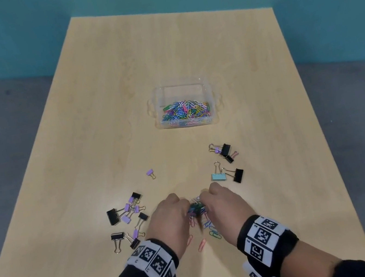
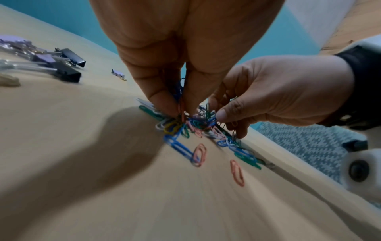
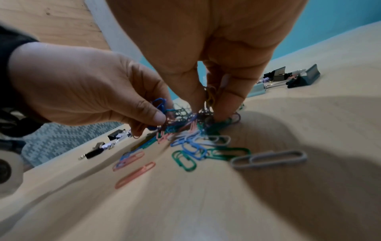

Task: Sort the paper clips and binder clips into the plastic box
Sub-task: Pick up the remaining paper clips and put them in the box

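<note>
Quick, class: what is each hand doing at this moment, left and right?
Left hand: closed, grip pinching paper clips from the pile.
Right hand: closed, grip pinching paper clips from the same pile.

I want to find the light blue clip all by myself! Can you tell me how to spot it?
Start at the clear plastic box of paper clips in the middle of the wooden table, then look nearer, toward the right hand. Just beyond that hand lies the light blue binder clip, beside a black binder clip. It is the only light blue one; the others are black or purple.
</note>
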Motion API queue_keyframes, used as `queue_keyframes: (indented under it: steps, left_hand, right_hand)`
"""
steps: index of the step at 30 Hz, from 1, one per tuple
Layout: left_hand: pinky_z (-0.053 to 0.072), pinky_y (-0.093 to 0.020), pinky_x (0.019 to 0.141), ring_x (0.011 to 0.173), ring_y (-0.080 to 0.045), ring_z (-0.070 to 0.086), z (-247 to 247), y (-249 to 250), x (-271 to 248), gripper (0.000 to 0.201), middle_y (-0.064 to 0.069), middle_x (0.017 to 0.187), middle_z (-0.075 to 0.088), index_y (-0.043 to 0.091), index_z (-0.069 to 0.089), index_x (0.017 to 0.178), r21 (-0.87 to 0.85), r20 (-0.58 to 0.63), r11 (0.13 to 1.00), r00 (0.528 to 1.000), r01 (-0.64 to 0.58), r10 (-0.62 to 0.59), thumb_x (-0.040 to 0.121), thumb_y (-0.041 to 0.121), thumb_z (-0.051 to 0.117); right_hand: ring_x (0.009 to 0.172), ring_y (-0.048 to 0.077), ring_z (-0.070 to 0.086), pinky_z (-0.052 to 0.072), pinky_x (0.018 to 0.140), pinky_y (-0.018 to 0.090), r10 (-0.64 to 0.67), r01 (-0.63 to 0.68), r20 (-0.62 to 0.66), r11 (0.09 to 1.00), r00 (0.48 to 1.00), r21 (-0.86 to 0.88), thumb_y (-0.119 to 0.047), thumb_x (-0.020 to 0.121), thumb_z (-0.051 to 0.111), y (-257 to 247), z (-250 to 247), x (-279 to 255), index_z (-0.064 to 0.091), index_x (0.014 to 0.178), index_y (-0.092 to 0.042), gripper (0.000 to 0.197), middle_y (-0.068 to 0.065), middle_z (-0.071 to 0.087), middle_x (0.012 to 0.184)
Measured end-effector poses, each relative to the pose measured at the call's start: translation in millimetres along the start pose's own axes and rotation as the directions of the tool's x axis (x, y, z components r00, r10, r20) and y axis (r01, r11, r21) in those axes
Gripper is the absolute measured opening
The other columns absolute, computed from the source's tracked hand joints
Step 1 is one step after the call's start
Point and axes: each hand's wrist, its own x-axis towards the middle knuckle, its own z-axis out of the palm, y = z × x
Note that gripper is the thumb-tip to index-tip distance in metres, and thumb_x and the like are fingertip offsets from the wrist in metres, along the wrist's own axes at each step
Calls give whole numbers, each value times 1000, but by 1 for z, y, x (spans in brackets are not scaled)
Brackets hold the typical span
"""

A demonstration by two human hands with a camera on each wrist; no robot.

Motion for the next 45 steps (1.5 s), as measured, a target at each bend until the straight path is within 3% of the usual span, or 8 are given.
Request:
queue_keyframes:
  steps: [2, 9, 13, 20, 28, 35, 40, 45]
  left_hand:
    - [32, -29, 57, 69, -18, 47, -3, 0, -1, 8, 2, 82, 45, 13, 61, 85, -43, -6, 999, 1000, 15, -16, 88, 13, 53]
    - [44, -27, 64, 69, -12, 55, -26, -7, 2, 6, 9, 79, 55, 24, 69, 84, -299, 58, 949, 994, 103, -90, 81, 21, 65]
    - [48, -29, 49, 47, -12, 52, -52, -9, 21, 17, 5, 54, 57, 19, 69, 66, -712, 186, 657, 969, 249, -165, 73, 5, 75]
    - [51, -24, 48, 43, -15, 53, -113, 1, 97, 8, -9, 58, 57, 0, 66, 77, -784, 146, 580, 974, 220, -171, 76, -7, 70]
    - [58, -37, 64, 46, -15, 61, -136, 21, 203, 17, -7, 62, 61, 14, 64, 70, -693, -42, 703, 964, 161, -262, 78, -1, 67]
    - [47, -32, 91, 98, -27, 62, -135, 4, 183, 36, -9, 110, 66, 12, 62, 121, -438, -135, 892, 973, 110, -186, 85, 13, 61]
    - [41, -29, 95, 111, -26, 56, -87, -16, 83, 37, -8, 123, 59, 14, 59, 125, -181, -77, 981, 996, -66, 53, 88, 15, 52]
    - [39, -43, 106, 121, -32, 51, -21, -14, 33, 41, -16, 129, 56, 5, 58, 121, 177, 51, 911, 928, -371, 368, 82, 14, 60]
  right_hand:
    - [60, 18, 27, 16, 48, 26, 31, -31, 9, 998, 999, 50, 0, 84, 50, 1, -2, 1, 45, 84, -16, 17, -3, 32, 83]
    - [64, 11, 51, 41, 60, 27, 104, -151, 139, 908, 985, 392, -10, 85, 53, 10, -23, 2, 57, 79, -20, 13, -2, 55, 84]
    - [49, 18, 59, 41, 44, 22, 167, -306, 262, 643, 951, 703, 0, 80, 57, 17, -50, 20, 60, 73, -14, 16, 5, 58, 62]
    - [46, 21, 58, 45, 50, 33, 219, -179, 57, 594, 974, 784, 9, 81, 59, 39, -117, 96, 60, 75, -5, 15, 10, 57, 59]
    - [49, 21, 64, 57, 64, 50, 401, -221, -108, 687, 910, 692, -2, 81, 62, 49, -150, 186, 59, 70, -15, 18, 6, 62, 67]
    - [94, 27, 60, 47, 84, 35, 272, -202, -225, 935, 936, 292, -26, 88, 58, 53, -151, 153, 60, 119, -20, 31, 8, 61, 108]
    - [96, 28, 54, 45, 83, 39, 32, -22, -77, 992, 996, 123, -18, 90, 50, 42, -91, 53, 59, 113, -14, 25, 7, 56, 104]
    - [112, 27, 47, 46, 94, 37, -180, 185, 98, 982, 979, -41, -7, 80, 53, 21, -30, 0, 46, 127, -11, 47, 6, 52, 120]
